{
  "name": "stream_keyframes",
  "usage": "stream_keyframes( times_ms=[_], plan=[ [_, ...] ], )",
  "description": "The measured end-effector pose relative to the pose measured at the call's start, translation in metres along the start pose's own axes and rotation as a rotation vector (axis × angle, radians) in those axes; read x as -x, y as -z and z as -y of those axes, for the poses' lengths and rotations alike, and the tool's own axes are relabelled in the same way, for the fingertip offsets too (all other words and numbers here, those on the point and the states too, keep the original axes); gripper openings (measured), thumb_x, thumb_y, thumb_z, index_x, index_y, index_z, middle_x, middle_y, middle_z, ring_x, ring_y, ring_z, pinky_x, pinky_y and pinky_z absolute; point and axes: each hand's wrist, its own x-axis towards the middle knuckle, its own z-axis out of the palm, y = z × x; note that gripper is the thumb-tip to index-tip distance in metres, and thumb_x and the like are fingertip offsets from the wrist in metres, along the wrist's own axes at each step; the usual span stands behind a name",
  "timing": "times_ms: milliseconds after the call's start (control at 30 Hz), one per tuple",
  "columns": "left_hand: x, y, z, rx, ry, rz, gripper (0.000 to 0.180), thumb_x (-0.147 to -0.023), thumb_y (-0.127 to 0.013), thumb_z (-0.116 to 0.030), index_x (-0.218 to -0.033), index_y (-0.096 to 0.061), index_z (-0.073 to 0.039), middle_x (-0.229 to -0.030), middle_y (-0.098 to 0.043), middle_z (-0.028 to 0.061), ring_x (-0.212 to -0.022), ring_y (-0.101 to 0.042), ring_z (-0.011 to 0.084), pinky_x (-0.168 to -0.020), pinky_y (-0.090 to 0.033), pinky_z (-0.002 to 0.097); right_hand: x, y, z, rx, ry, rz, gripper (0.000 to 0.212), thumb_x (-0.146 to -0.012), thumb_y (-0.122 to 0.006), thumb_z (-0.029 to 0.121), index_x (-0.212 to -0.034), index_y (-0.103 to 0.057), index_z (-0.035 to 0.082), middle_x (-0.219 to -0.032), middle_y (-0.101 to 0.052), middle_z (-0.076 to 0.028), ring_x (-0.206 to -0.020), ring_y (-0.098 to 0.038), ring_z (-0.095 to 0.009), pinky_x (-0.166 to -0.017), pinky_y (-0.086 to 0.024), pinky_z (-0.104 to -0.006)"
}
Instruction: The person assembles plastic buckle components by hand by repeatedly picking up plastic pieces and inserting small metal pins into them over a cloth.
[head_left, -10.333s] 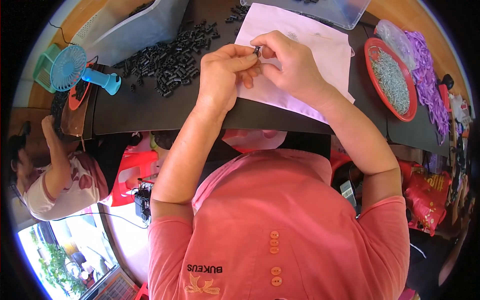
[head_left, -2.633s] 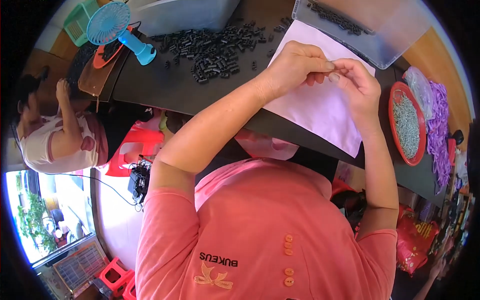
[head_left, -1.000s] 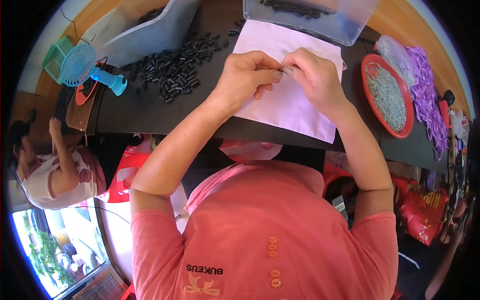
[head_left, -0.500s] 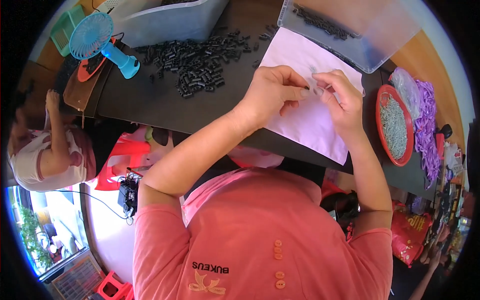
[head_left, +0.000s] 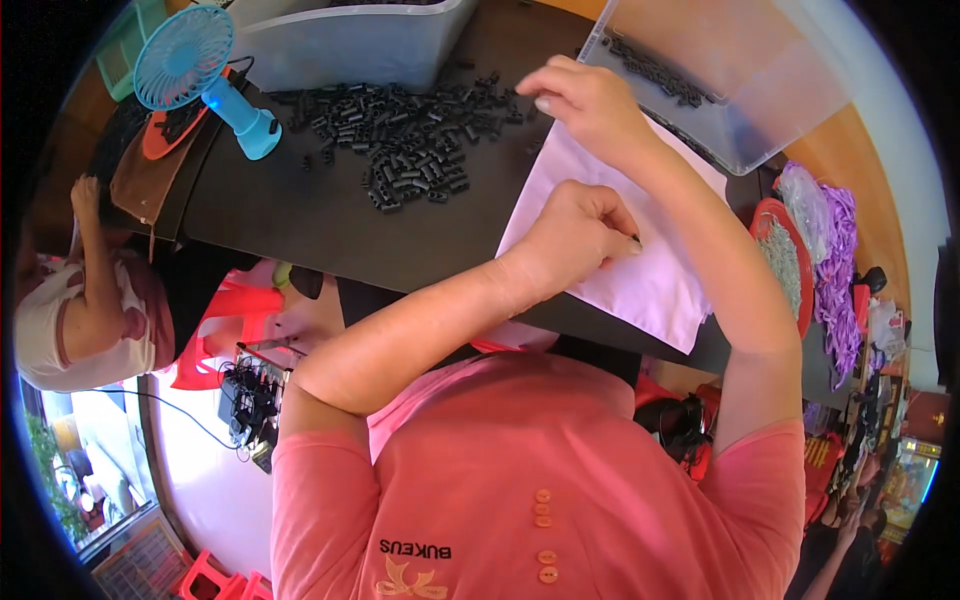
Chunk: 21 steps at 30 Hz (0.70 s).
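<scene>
My left hand (head_left: 585, 235) is closed in a pinch above the pale pink cloth (head_left: 660, 290). Between its thumb and fingertips a tiny dark tip shows, seemingly a small black plastic piece (head_left: 637, 238); the fingers hide most of it. My right hand (head_left: 595, 108) crosses over the cloth's far part, its fingers stretched out and a little apart. Its fingertips are at the right edge of a pile of short black plastic pieces (head_left: 410, 150). No object can be made out in that hand.
A clear plastic bin (head_left: 340, 50) stands behind the pile; another (head_left: 745, 130) with black pieces lies far right. A red bowl (head_left: 800, 290) of small silvery metal parts is partly hidden by my right forearm. Purple ribbons (head_left: 838, 270) lie beyond. A blue fan (head_left: 230, 110) stands left.
My right hand has moved from beside my left hand up and left to the black pile. My left hand stays pinched and has dropped slightly nearer to me.
</scene>
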Motion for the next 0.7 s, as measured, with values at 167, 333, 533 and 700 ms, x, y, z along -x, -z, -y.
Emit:
stream_keyframes(
  times_ms=[167, 333, 533, 700],
  plan=[
    [0.002, 0.001, -0.001, 0.037, -0.010, 0.016, 0.009, -0.076, -0.071, -0.005, -0.083, -0.067, -0.001, -0.073, -0.063, 0.0019, -0.058, -0.054, 0.0068, -0.049, -0.042, 0.0219, -0.017, -0.025, 0.001, 0.200, 0.084, 0.075, 0.024, -0.080, -0.065, 0.010, -0.103, -0.068, 0.015, -0.091, -0.060, -0.005, -0.088, -0.059, -0.028, -0.077, -0.047, -0.0398],
    [0.003, -0.001, 0.001, 0.022, -0.032, 0.033, 0.009, -0.076, -0.071, -0.004, -0.083, -0.067, 0.001, -0.073, -0.064, 0.0021, -0.061, -0.055, 0.0076, -0.054, -0.045, 0.0230, -0.015, -0.021, 0.002, 0.239, 0.134, 0.191, 0.029, -0.081, -0.065, 0.010, -0.109, -0.066, 0.018, -0.091, -0.057, -0.004, -0.089, -0.056, -0.027, -0.079, -0.045, -0.0389],
    [0.004, -0.001, -0.001, 0.035, -0.005, 0.055, 0.010, -0.076, -0.071, -0.002, -0.084, -0.067, 0.003, -0.073, -0.064, 0.0033, -0.062, -0.056, 0.0086, -0.055, -0.046, 0.0239, -0.013, -0.034, 0.019, 0.169, 0.255, 0.082, 0.034, -0.083, -0.068, 0.016, -0.116, -0.064, 0.020, -0.101, -0.058, -0.002, -0.092, -0.056, -0.024, -0.078, -0.043, -0.0376],
    [0.003, 0.000, 0.003, -0.002, -0.048, 0.044, 0.009, -0.076, -0.070, -0.001, -0.082, -0.066, 0.003, -0.072, -0.063, 0.0042, -0.062, -0.056, 0.0095, -0.055, -0.046, 0.0247, 0.001, -0.019, 0.019, 0.190, 0.184, 0.140, 0.032, -0.081, -0.067, 0.014, -0.113, -0.065, 0.018, -0.100, -0.059, -0.002, -0.093, -0.056, -0.023, -0.080, -0.043, -0.0374]
  ],
)
